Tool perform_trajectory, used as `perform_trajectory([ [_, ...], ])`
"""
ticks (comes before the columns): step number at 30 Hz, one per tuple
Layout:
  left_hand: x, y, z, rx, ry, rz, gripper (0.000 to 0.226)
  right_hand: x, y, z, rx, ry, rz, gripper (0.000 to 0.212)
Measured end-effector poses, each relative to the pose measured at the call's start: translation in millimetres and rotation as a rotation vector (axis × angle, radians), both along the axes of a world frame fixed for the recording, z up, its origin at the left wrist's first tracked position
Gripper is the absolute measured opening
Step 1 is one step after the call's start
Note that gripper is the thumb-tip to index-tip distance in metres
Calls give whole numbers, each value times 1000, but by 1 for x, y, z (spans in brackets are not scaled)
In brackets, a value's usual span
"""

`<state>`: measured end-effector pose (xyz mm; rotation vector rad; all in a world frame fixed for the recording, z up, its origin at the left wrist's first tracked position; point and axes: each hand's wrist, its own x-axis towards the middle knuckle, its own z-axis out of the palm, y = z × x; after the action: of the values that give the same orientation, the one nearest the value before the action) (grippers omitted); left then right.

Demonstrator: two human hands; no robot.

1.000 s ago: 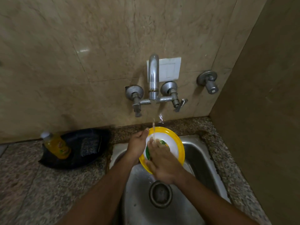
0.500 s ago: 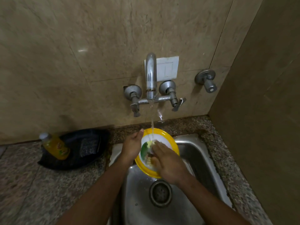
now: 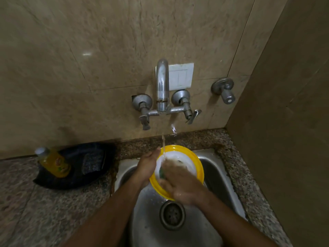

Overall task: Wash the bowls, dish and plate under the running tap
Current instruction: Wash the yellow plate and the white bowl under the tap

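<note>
A plate (image 3: 193,158) with a yellow rim and white middle tilts over the steel sink (image 3: 219,177), under the thin stream from the wall tap (image 3: 162,84). My left hand (image 3: 146,168) grips its left edge. My right hand (image 3: 179,184) lies flat on the plate's face, blurred, fingers spread over the middle and the lower rim. A green patch on the plate shows between my hands. No bowls or dish are in view.
A yellow bottle (image 3: 53,164) and a dark scrub pad (image 3: 92,162) lie in a black tray (image 3: 71,179) on the granite counter at left. The drain (image 3: 172,215) sits below the plate. A second valve (image 3: 224,90) and side wall stand right.
My right hand has slid across the plate's face, down and to the right. The plate stays in my left hand under the stream.
</note>
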<state>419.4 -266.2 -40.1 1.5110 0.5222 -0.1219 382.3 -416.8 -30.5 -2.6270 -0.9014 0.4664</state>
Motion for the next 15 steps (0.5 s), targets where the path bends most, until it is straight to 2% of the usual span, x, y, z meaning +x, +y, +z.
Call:
perform_trajectory([
  [2, 2, 0, 2, -38, -8, 28, 30, 5, 2, 2, -22, -60, -50, 112],
  [5, 7, -3, 7, -34, -10, 0, 48, -5, 10, 11, 42, -23, 32, 108],
  [9, 9, -6, 23, -92, -28, 47, 31, 13, 8, 17, 5, -129, -90, 118],
  [13, 11, -7, 22, -63, -47, 53, 35, 3, 11, 22, 21, -77, 33, 112],
  [15, 10, -8, 16, -121, -42, 77, 38, 15, 5, 23, -11, -111, -12, 119],
])
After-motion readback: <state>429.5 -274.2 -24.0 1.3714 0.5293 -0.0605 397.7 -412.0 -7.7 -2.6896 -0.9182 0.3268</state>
